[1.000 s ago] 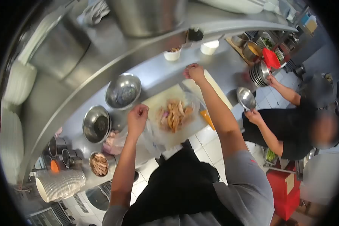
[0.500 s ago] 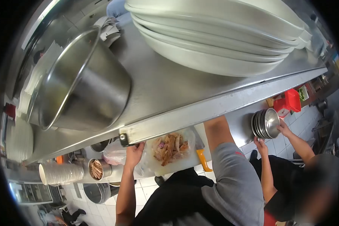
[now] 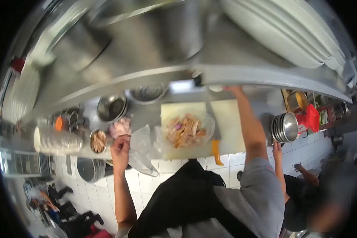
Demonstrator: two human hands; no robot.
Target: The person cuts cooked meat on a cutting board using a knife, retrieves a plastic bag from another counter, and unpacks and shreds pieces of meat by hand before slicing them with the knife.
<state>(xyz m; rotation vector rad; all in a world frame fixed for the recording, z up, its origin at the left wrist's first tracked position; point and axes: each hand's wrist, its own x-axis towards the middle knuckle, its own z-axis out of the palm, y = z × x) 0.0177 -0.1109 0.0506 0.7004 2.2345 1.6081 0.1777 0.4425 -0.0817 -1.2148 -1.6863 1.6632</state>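
Observation:
My left hand [image 3: 120, 151] is closed at the counter's front edge, fingers curled at a clear plastic bag [image 3: 142, 152] that hangs over the edge. Pinkish raw meat [image 3: 120, 127] lies just beyond it. My right hand [image 3: 235, 90] reaches to the back of the counter under the shelf, close to a white round item [image 3: 216, 88]; its fingers are blurred and partly hidden. Between my arms, cut cooked meat [image 3: 186, 131] lies on clear plastic on a pale cutting board [image 3: 172, 109]. An orange-handled knife [image 3: 216, 152] rests beside the meat, handle past the edge.
A steel shelf [image 3: 242, 75] with stacked white plates [image 3: 285, 31] overhangs the counter. On the left stand a container of meat strips [image 3: 98, 141], stacked tubs [image 3: 57, 140] and metal bowls [image 3: 112, 109]. To the right, a co-worker's hand [image 3: 277, 148] is at stacked steel bowls [image 3: 285, 127] near a red scale [image 3: 310, 121].
The view has swung down, showing more counter. My right hand, hidden behind the shelf before, now shows at the back. The co-worker has lowered one hand from the steel bowls.

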